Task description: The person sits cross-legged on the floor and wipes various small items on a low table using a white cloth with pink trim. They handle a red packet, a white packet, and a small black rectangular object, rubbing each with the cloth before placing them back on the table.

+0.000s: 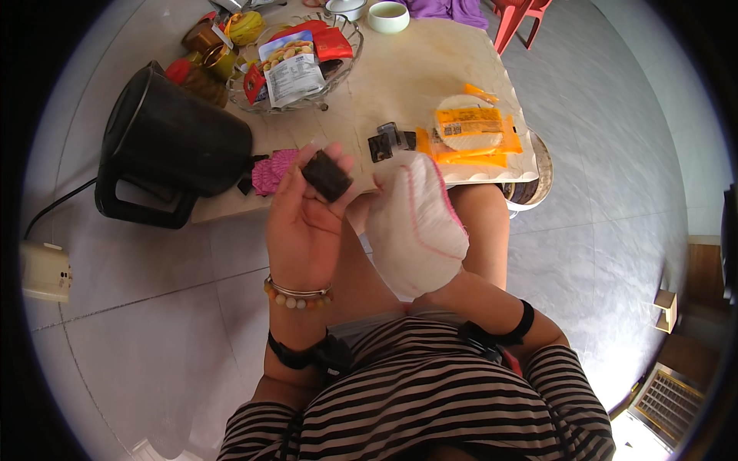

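Note:
My left hand (pixel 305 230) is turned palm up and holds a small dark brown block (pixel 327 176) on its fingers. A bracelet of beads and a thin bangle circle that wrist. A white cloth (pixel 415 225) with pink stitching hangs over my right hand (pixel 441 291); the fingers are hidden behind it. Just beyond the cloth, a few small dark pieces (pixel 380 147) in clear wrapping lie on the table (pixel 426 63). A pink textured item (pixel 274 171) lies at the table's edge, partly behind my left hand.
A black electric kettle (pixel 173 138) stands at the left. Behind it are jars (pixel 222 60) and a glass bowl (pixel 351 57) of packets. Orange-wrapped round white crackers (pixel 470 127) lie at the right corner. A pale green bowl (pixel 388 17) and purple cloth (pixel 447 10) are at the back.

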The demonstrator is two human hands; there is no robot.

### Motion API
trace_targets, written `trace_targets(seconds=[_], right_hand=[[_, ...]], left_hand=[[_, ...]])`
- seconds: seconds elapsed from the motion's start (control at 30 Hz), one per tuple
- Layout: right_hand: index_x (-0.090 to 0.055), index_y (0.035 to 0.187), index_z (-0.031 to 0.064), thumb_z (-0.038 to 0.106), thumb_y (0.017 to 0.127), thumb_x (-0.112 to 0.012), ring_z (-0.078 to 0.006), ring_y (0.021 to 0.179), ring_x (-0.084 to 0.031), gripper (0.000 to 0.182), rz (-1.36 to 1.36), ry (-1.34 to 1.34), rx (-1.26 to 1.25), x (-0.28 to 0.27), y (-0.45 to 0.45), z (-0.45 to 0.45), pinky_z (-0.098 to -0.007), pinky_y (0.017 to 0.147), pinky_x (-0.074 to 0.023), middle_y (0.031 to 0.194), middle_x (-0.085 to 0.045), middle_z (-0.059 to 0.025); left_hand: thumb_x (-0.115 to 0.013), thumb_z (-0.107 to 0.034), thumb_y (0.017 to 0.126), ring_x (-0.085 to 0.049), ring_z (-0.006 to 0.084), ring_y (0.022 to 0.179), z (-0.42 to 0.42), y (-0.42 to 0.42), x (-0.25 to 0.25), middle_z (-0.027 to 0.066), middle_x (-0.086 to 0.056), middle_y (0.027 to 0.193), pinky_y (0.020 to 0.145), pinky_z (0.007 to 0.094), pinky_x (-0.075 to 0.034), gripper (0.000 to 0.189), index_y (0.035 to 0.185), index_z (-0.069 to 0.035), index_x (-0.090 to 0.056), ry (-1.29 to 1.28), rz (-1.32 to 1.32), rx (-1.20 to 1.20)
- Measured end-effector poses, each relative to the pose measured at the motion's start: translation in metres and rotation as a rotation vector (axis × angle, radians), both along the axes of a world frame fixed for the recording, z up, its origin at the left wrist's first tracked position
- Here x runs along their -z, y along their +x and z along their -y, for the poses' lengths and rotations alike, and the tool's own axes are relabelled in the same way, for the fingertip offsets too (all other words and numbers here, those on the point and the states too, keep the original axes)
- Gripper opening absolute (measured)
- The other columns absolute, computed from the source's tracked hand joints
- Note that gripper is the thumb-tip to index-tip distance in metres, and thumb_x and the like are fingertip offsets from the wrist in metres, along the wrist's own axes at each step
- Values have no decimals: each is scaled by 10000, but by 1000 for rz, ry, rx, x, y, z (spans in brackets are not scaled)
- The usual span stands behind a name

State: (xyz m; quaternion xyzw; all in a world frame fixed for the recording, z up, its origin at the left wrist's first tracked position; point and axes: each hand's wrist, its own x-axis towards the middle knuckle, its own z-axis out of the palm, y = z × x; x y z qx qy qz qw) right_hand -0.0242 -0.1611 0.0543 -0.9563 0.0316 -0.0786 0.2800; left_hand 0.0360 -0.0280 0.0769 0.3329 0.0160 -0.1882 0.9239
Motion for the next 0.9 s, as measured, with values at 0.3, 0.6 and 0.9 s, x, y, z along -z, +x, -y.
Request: trace_targets(seconds=[0.3, 0.6, 0.9], right_hand=[[-353, 1283, 11, 295, 827, -466, -310, 1140, -399, 549, 431, -289, -160, 28, -12, -28, -455, 964, -302, 1249, -410, -174], [-302, 1361, 114, 387, 846, -482, -296, 1297, -281, 609, 527, 119, -417, 41, -5, -34, -557, 1075, -142, 1388, -330, -121], [-364, 1333, 130, 433, 834, -493, -282, 1291, -293, 597, 126, 162, -221, 17, 2, -33, -509, 1058, -209, 1348, -389, -105]], left_hand=[[-318, -434, 952, -548, 176, 994, 21, -7, -2, 88, -549, 1127, 862, 308, -459, 493, 1233, -47, -439, -3, -100, 175], [-280, -457, 951, -448, 187, 1156, 21, -6, 5, 98, -369, 1370, 961, 338, -387, 598, 1399, -64, -236, -167, 62, 304], [-245, -596, 894, -364, 242, 1252, 14, -9, 7, 101, -340, 1393, 1017, 389, -336, 722, 1380, -64, -275, -209, -31, 370]])
